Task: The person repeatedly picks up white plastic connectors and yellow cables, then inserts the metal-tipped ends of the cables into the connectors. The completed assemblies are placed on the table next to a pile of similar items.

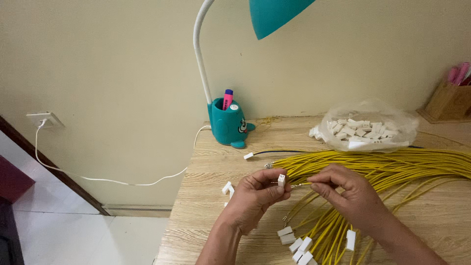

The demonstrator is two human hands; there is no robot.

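Observation:
My left hand (255, 198) pinches a small white plastic connector housing (281, 179) upright between thumb and fingers. My right hand (348, 191) holds a yellow wire (300, 185) by its end, its metal terminal pointing at the housing and just short of it. Under both hands lies a big bundle of yellow wires (392, 167) spread over the wooden table (216, 162). Several wires near the front edge carry white housings (299, 244).
A clear plastic bag of white housings (365, 130) sits at the back right. A teal desk lamp base (228, 122) holding a pink marker stands at the back. Loose housings (227, 187) lie left of my left hand. A wooden pen holder (449, 100) is far right.

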